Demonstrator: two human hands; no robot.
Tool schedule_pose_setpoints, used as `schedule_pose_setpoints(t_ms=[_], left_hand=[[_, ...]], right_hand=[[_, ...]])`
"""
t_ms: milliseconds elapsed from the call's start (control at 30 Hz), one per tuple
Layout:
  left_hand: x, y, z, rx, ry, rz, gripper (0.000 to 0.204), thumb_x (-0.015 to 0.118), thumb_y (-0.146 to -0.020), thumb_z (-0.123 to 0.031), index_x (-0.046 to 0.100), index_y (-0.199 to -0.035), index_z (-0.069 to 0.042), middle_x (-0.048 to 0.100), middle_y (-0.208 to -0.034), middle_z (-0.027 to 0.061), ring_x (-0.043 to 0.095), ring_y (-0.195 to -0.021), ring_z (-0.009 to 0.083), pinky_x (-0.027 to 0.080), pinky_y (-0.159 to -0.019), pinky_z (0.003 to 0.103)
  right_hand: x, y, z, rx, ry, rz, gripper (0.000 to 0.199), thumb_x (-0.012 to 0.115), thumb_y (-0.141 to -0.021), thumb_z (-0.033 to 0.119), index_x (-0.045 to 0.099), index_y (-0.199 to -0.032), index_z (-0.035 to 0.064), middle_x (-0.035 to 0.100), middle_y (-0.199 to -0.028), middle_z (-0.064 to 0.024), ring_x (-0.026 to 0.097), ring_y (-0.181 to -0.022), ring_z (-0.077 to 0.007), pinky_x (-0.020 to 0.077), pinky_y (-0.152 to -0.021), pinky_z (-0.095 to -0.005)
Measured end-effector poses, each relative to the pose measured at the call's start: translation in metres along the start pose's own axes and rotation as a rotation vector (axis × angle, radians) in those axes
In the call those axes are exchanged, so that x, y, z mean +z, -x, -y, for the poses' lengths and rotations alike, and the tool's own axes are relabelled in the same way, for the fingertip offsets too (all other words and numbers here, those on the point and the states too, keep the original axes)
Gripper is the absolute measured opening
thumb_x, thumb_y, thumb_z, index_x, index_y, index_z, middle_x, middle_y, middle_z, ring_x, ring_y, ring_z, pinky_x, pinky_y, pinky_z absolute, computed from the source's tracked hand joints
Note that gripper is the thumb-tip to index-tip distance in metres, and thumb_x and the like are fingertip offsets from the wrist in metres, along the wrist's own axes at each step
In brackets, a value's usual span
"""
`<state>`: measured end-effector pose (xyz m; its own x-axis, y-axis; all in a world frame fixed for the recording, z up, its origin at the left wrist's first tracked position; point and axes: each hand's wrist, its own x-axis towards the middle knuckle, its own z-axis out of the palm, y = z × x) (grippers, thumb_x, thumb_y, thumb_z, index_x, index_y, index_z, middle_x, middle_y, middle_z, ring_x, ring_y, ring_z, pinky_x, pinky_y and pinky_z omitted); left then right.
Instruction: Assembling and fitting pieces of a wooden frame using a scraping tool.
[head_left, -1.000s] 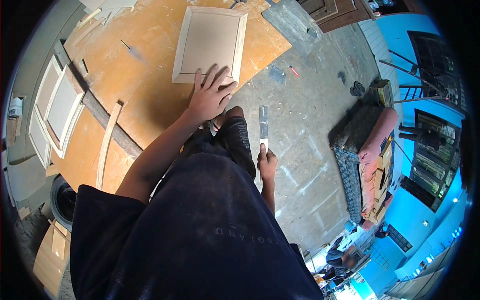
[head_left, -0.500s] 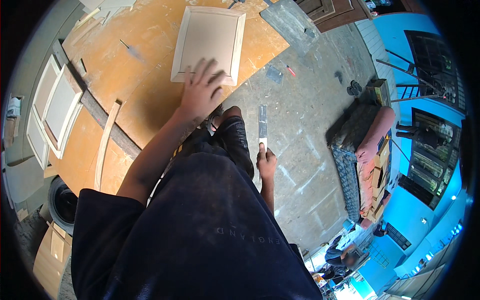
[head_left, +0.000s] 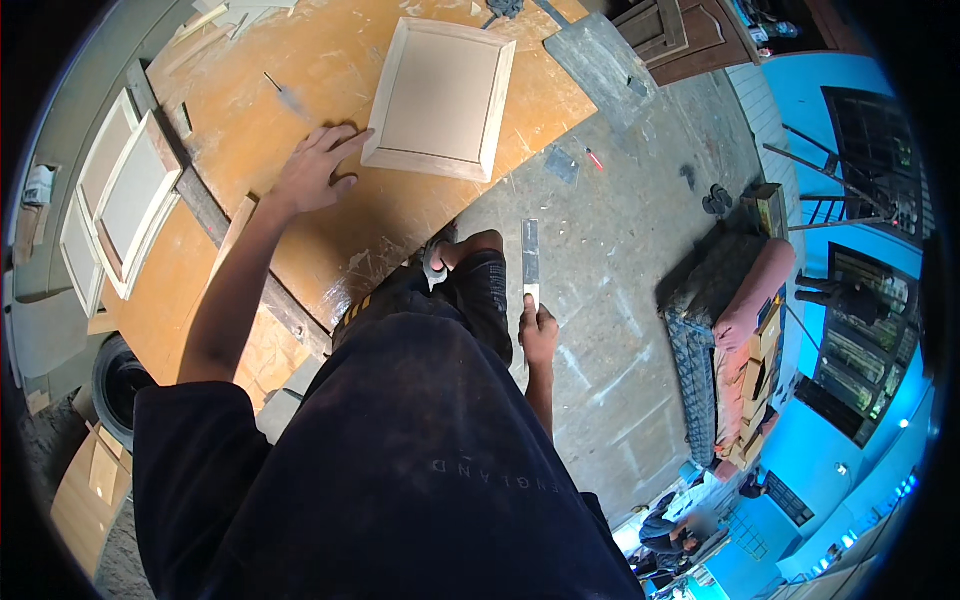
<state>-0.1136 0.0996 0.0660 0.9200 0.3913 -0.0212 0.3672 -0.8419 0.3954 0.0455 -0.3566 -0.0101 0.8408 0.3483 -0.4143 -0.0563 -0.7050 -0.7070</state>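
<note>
A framed wooden panel (head_left: 440,95), pale frame around a beige centre, lies flat on the orange-brown worktable (head_left: 330,230). At its lower left corner is my left hand (head_left: 310,175), fingers stretched out and holding nothing. The index fingertip reaches the frame's edge, seemingly touching it. Beside my right leg, over the floor, my right hand (head_left: 539,335) is closed around the pale end of a flat, narrow strip (head_left: 530,250). The strip's far part is dark grey; I cannot make out its exact kind.
More framed panels (head_left: 125,220) lean at the table's left, near a long wooden bar (head_left: 200,210). A dark flat board (head_left: 600,60) lies at the table's far right corner. A padded sofa (head_left: 690,380) stands to the right; another person (head_left: 670,530) sits farther off.
My left hand has moved left, off the front of the framed panel to its lower left corner. The panel appears slightly turned. My right hand still grips the strip.
</note>
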Motion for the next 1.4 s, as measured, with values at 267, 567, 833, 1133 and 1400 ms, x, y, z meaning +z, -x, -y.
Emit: schedule_pose_setpoints(t_ms=[267,567,833,1133,1400], left_hand=[[0.001,-0.043,0.014,0.192,-0.153,0.256,0.059,0.064,-0.083,-0.006,0.056,-0.141,-0.020,0.058,-0.127,0.0052,0.050,-0.125,0.0279,0.040,-0.111,0.041],[0.053,-0.048,-0.041,0.320,-0.067,-0.082,0.041,0.072,-0.082,-0.025,0.065,-0.121,-0.016,0.060,-0.111,0.0049,0.053,-0.116,0.0243,0.043,-0.100,0.042],[0.087,-0.047,-0.094,0.210,0.005,-0.214,0.038,0.074,-0.081,-0.030,0.067,-0.116,-0.014,0.056,-0.107,0.0050,0.052,-0.109,0.0250,0.037,-0.098,0.042],[0.078,-0.025,-0.085,0.207,-0.050,-0.304,0.044,0.065,-0.090,-0.033,0.063,-0.130,-0.016,0.048,-0.144,0.0067,0.039,-0.137,0.0275,0.027,-0.108,0.056],[0.096,-0.008,-0.090,0.110,-0.079,-0.151,0.056,0.054,-0.097,-0.039,0.048,-0.148,-0.017,0.036,-0.160,0.0059,0.024,-0.150,0.0345,0.011,-0.116,0.068]], right_hand=[[-0.003,-0.009,0.004,-0.056,0.053,-0.003,0.053,0.057,-0.103,0.044,0.053,-0.067,0.0046,0.047,-0.052,0.0000,0.046,-0.044,-0.0094,0.0369,-0.043,-0.0295],[-0.003,-0.002,0.003,-0.033,0.077,-0.016,0.053,0.058,-0.102,0.044,0.056,-0.069,0.0024,0.050,-0.053,-0.0012,0.047,-0.045,-0.0100,0.0384,-0.044,-0.0301],[-0.003,-0.005,0.020,-0.036,0.086,0.001,0.055,0.058,-0.102,0.044,0.054,-0.067,0.0023,0.049,-0.053,-0.0019,0.047,-0.045,-0.0108,0.0378,-0.045,-0.0315],[0.000,-0.009,0.011,-0.047,0.062,-0.002,0.054,0.059,-0.102,0.043,0.054,-0.067,0.0023,0.049,-0.053,-0.0012,0.047,-0.045,-0.0104,0.0379,-0.044,-0.0306],[0.004,-0.012,0.014,-0.048,0.110,0.026,0.054,0.059,-0.102,0.043,0.056,-0.068,0.0015,0.051,-0.053,-0.0024,0.047,-0.046,-0.0108,0.0382,-0.046,-0.0311]])
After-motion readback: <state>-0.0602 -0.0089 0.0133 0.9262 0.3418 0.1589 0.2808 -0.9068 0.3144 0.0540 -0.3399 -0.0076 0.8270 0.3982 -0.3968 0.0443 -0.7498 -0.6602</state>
